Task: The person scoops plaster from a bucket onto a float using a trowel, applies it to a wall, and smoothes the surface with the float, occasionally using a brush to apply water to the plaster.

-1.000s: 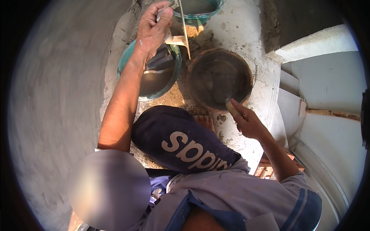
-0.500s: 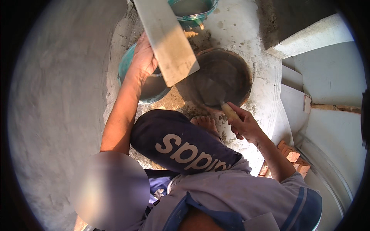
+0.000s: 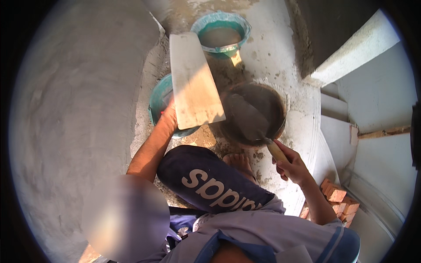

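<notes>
My left hand is closed on a plastering float, a long pale board with its broad flat face turned up. The float hides most of the fingers and its handle. Below it stands a teal bucket, partly covered by the hand and board. My right hand grips the wooden handle of a trowel. The trowel's blade lies in a dark round tub and looks coated with grey, wet mortar. Board and trowel are apart.
Another teal bucket with murky liquid stands farther back. A grey plastered surface fills the left side. Orange bricks are piled at the lower right, near pale panels. My bare foot is close to the tub.
The whole view has shifted, so the buckets appear lower. My left hand has drawn the float slightly nearer. The trowel stays in the tub, its blade now showing more clearly.
</notes>
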{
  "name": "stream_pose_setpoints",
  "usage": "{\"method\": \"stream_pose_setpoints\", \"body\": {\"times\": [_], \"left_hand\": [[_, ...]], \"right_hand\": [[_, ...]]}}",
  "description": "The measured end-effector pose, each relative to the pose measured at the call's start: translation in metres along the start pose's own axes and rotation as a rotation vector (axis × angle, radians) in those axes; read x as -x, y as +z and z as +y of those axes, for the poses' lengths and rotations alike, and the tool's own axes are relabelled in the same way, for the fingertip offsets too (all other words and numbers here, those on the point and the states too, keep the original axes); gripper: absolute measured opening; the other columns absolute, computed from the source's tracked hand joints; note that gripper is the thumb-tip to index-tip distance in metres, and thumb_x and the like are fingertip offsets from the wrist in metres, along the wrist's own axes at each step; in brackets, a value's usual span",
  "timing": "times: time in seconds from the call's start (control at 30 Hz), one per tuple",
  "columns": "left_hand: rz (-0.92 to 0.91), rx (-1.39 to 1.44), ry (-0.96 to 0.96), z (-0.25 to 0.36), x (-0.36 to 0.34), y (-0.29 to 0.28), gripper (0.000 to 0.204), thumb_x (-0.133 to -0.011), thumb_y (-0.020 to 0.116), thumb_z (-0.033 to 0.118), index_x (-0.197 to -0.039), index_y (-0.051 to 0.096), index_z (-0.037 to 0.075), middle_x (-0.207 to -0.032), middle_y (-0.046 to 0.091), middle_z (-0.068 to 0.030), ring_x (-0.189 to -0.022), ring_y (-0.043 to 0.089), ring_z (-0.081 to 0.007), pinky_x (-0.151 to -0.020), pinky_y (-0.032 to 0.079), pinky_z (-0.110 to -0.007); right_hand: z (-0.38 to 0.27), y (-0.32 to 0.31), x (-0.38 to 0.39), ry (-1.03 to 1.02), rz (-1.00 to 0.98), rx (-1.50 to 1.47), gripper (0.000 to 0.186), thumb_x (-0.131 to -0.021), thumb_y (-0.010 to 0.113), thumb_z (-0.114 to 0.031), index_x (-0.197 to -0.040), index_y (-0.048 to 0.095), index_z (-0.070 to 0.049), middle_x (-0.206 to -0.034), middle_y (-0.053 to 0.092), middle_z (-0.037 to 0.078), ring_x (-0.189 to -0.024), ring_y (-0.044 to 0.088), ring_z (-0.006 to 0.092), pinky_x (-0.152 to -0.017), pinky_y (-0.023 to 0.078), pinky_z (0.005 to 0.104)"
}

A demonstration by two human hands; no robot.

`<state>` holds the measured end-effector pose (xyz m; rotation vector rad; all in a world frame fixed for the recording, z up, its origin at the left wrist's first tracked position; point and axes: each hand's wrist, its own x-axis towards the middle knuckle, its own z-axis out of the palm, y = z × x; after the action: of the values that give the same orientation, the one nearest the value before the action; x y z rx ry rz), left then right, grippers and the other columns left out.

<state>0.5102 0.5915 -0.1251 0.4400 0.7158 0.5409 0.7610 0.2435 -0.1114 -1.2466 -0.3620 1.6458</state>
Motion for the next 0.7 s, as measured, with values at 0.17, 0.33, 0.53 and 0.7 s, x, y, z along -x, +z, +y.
{"method": "stream_pose_setpoints", "body": {"times": [0.17, 0.33, 0.53, 0.7], "left_hand": [[-0.187, 0.154, -0.183, -0.009, -0.001, 0.019, 0.044, -0.101, 0.059, 0.037, -0.13, 0.062, 0.005, -0.12, 0.072, -0.0108, -0.105, 0.071, -0.0283, -0.096, 0.057, -0.05], [-0.571, 0.293, -0.274, -0.017, 0.005, 0.042, 0.043, -0.101, 0.059, 0.039, -0.128, 0.064, 0.007, -0.121, 0.072, -0.0093, -0.107, 0.07, -0.028, -0.099, 0.054, -0.05], [-0.425, 0.155, -0.285, -0.024, 0.007, 0.051, 0.04, -0.101, 0.059, 0.037, -0.127, 0.064, 0.007, -0.119, 0.071, -0.0087, -0.105, 0.07, -0.0267, -0.096, 0.054, -0.049], [-0.329, 0.075, -0.27, -0.035, 0.03, 0.039, 0.037, -0.101, 0.059, 0.035, -0.126, 0.064, 0.007, -0.117, 0.071, -0.0083, -0.103, 0.07, -0.0255, -0.094, 0.055, -0.047]], "right_hand": [[-0.067, 0.01, 0.035, -0.216, 0.009, 0.211, 0.078, -0.086, 0.06, 0.009, -0.157, 0.038, -0.012, -0.101, 0.061, 0.008, -0.056, 0.054, 0.0075, -0.045, 0.045, 0.0222], [-0.097, 0.036, 0.033, -0.791, 0.147, 1.057, 0.078, -0.079, 0.065, 0.014, -0.149, 0.053, -0.019, -0.103, 0.065, 0.008, -0.067, 0.064, 0.0138, -0.056, 0.051, 0.0256], [-0.075, 0.044, 0.004, -1.218, 0.521, 1.415, 0.069, -0.074, 0.067, 0.009, -0.139, 0.06, -0.01, -0.105, 0.066, 0.011, -0.083, 0.069, 0.0282, -0.07, 0.058, 0.0377], [-0.045, 0.03, -0.035, -1.352, 0.55, 1.301, 0.07, -0.074, 0.07, 0.01, -0.14, 0.059, -0.011, -0.105, 0.064, 0.014, -0.084, 0.066, 0.0298, -0.07, 0.055, 0.0373]]}}
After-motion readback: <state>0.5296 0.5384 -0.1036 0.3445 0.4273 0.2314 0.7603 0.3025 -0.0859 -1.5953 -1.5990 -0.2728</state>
